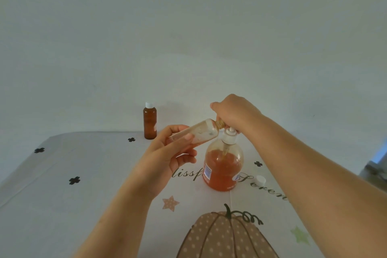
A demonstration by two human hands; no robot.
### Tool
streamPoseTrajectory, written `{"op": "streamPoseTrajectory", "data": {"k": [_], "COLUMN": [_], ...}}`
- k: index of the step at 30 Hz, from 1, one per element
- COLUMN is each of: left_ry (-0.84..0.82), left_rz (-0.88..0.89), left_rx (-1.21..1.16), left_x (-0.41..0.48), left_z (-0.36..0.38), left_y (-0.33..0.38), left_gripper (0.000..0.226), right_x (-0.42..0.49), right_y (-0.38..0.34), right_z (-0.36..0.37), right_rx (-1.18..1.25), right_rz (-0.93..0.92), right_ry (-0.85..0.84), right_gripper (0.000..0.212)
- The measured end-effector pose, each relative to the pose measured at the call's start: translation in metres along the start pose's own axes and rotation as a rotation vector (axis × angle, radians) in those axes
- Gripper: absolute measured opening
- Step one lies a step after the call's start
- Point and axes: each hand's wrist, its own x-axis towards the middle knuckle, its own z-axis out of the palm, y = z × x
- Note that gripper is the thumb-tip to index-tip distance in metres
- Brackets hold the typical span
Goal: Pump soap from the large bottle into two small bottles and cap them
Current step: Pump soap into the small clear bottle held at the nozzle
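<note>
large bottle (223, 168): clear glossy plastic | amber bottle (150, 123): smooth plastic | tablecloth (83, 174): matt printed cloth

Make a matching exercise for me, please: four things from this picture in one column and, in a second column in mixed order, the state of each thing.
Things
1. large bottle
2. clear small bottle
3. brown small bottle
4. loose white cap

States
A. capped, standing alone, away from the hands
B. lying by itself, on no bottle
C. held tilted, mouth at the pump
D. upright, partly full, orange inside

Pairs: 1-D, 2-C, 3-A, 4-B
</note>
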Motion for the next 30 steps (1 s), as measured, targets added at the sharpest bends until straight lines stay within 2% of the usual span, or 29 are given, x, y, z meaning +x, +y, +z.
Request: {"op": "streamPoseTrajectory", "data": {"k": [17,23,30], "left_ry": [0.01,0.044,0.06], "left_rz": [-0.01,-0.019,-0.035], "left_rx": [0.01,0.019,0.02], "left_x": [0.003,0.005,0.006], "left_z": [-0.003,-0.001,-0.003], "left_y": [-0.001,-0.003,-0.006], "left_gripper": [0.026,0.027,0.024], "right_x": [0.002,-0.001,-0.001], "right_y": [-0.006,0.001,0.004], "right_z": [0.005,0.013,0.014], "right_rx": [-0.067,0.036,-0.093], "right_rz": [0.018,-0.027,-0.069], "right_ry": [-0.101,-0.075,-0.079], "right_gripper": [0.034,0.031,0.032]}}
